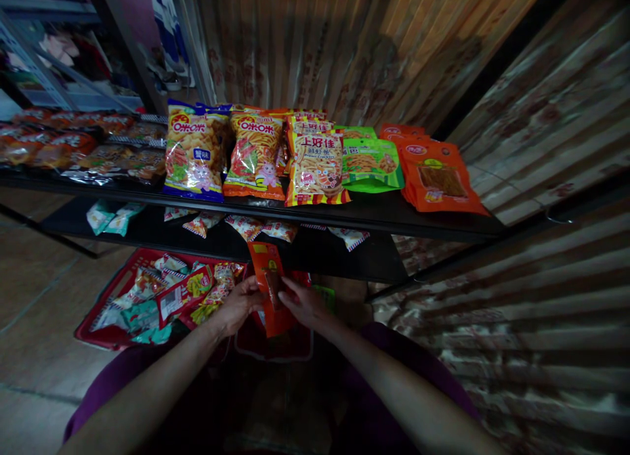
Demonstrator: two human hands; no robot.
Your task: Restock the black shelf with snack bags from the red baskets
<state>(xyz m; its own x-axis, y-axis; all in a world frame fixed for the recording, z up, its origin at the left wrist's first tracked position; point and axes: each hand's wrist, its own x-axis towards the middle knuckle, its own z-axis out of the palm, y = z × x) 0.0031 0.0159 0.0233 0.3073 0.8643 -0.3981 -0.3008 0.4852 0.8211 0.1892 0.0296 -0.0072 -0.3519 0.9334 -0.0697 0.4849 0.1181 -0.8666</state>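
Between my two hands is an orange snack packet point(272, 284) with a clear window, held upright in front of the lower shelf. My left hand point(242, 304) grips its left edge, and my right hand point(304, 303) pinches the right side with the thumb across the front. Just left of my left hand, a red basket point(93, 320) holds several snack bags, among them a red packet point(184, 295). Below the held packet is a second red basket point(273, 351), mostly in shadow. Similar orange packets point(438, 176) stand at the right end of the upper shelf.
The black upper shelf point(374, 212) carries blue-and-yellow bags point(194, 153), orange noodle-snack bags point(253, 154), prawn cracker bags point(315, 169), green packets point(370, 165) and several packaged snacks point(63, 150). Small bags point(243, 227) lie on the lower shelf point(339, 255). A patterned curtain point(516, 317) hangs at right.
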